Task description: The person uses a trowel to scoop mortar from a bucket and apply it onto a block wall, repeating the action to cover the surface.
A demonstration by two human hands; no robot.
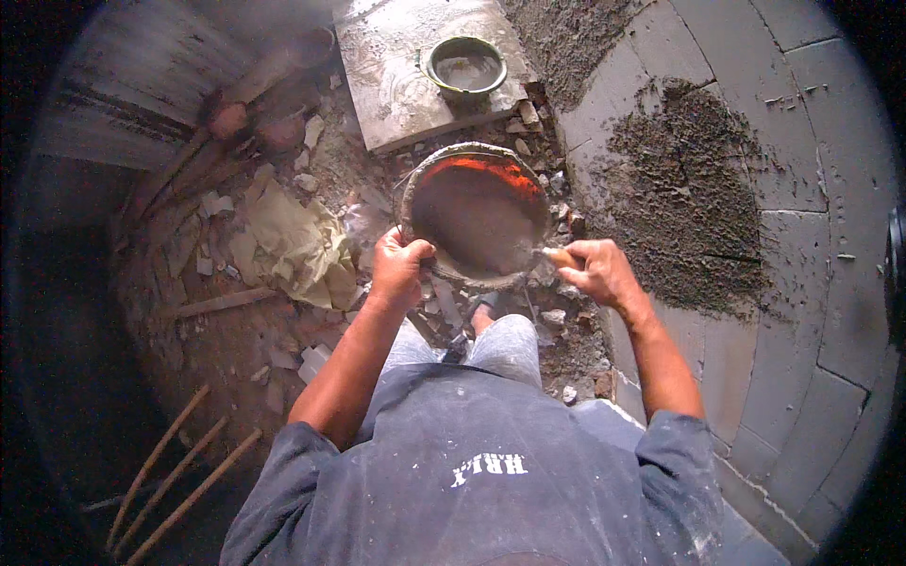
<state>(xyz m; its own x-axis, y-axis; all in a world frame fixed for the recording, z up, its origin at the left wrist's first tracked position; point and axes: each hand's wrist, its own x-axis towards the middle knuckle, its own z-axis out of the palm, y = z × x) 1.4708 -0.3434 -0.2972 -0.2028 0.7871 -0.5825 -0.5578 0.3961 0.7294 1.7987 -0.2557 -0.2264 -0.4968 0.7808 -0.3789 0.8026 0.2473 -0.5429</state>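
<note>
A round bucket (408,203) with an orange inner wall and a mortar-crusted rim is in front of me at the middle. Wet grey mortar (477,219) lies inside it. My left hand (398,269) is closed on the near-left part of the rim. At the right side of the rim, my right hand (604,272) grips a tool by its light wooden handle (563,257), which looks like a trowel's. The tool's blade cannot be made out against the mortar.
A smaller dark tub (500,79) stands on a pale, mortar-smeared board (387,104) beyond the bucket. To the right rises a grey block wall (783,274) with a rough mortar patch (684,203). Rubble, crumpled paper (297,245) and several thin rods (179,481) lie leftward.
</note>
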